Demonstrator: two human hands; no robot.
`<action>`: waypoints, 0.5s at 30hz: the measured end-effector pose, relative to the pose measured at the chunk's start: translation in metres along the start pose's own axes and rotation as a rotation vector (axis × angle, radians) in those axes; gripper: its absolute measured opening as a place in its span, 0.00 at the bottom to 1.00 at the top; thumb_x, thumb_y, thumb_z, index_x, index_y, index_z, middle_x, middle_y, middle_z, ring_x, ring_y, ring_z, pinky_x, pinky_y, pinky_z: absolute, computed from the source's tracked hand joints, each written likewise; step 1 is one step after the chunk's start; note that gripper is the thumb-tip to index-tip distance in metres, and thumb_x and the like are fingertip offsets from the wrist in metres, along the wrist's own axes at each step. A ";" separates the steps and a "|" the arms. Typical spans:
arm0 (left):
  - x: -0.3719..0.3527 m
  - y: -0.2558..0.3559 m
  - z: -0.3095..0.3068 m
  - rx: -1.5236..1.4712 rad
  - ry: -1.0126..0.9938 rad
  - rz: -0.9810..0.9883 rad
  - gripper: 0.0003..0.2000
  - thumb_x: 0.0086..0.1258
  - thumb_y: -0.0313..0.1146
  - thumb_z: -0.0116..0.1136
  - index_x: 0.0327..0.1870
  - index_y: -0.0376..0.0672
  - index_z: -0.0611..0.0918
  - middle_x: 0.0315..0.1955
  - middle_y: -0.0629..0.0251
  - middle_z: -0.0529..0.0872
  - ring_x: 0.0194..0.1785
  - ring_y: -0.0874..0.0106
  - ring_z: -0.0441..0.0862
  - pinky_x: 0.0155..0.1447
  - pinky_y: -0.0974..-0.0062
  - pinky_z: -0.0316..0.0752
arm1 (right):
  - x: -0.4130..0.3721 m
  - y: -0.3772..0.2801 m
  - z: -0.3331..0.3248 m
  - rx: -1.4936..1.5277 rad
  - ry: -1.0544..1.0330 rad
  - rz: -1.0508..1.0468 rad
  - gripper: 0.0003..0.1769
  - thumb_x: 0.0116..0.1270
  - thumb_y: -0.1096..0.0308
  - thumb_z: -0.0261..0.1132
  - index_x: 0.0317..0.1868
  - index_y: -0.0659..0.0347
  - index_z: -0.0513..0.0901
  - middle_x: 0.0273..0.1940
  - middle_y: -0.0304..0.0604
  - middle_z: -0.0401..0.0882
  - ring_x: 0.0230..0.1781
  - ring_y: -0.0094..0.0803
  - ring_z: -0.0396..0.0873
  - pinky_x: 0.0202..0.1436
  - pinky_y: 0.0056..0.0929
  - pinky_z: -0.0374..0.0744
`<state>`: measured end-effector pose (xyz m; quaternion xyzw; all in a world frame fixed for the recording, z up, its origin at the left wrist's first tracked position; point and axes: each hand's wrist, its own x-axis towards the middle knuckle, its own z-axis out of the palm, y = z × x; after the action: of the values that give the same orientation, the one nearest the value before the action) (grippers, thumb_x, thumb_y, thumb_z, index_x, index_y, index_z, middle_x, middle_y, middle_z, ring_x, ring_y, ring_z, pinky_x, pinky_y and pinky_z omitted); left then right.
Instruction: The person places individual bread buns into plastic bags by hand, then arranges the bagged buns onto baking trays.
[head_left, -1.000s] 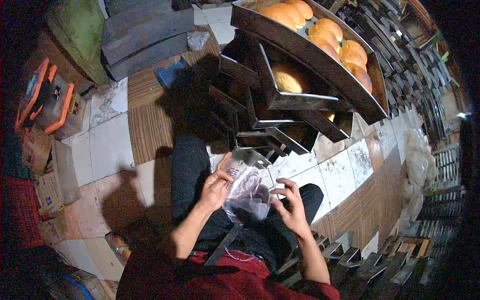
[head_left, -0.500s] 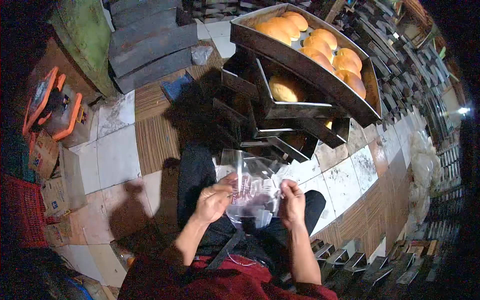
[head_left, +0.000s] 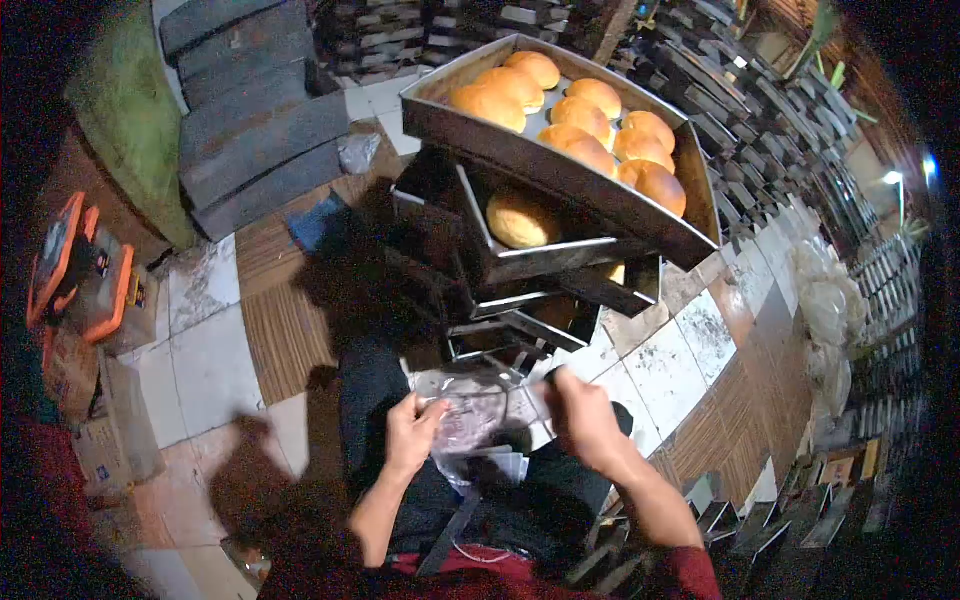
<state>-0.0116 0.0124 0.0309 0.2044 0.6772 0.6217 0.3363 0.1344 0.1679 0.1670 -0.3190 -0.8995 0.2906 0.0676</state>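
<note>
A clear plastic bag with faint printing is above my lap, pinched at its left edge by my left hand. My right hand is at the bag's right side, blurred, with its fingers curled; what it holds, if anything, is hard to make out. More folded plastic lies on my lap under the bag. Beyond my hands, a metal tray of several round buns tops a crooked stack of dark trays. One bun shows in the tray below.
Dark stacked trays stand at the back left. Orange-trimmed boxes and cartons are on the left. A blue piece and a crumpled clear bag lie on the floor. Plastic bags and more trays line the right side.
The view has shifted, so the tray stack appears further left and lower. My right hand has turned over and its fingers have curled. The bag has moved left with my left hand and spread out.
</note>
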 end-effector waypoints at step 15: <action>0.012 -0.071 0.001 -1.045 -0.197 -0.342 0.15 0.67 0.50 0.46 0.39 0.47 0.75 0.30 0.63 0.78 0.32 0.67 0.73 0.32 0.73 0.66 | 0.252 0.112 -0.224 -0.250 0.204 0.327 0.44 0.58 0.30 0.46 0.32 0.71 0.82 0.30 0.54 0.81 0.33 0.40 0.78 0.40 0.36 0.74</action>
<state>-0.0085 0.0114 -0.0411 -0.0452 0.2677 0.7892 0.5509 0.0641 0.5000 0.2719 -0.4944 -0.8533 0.1504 0.0702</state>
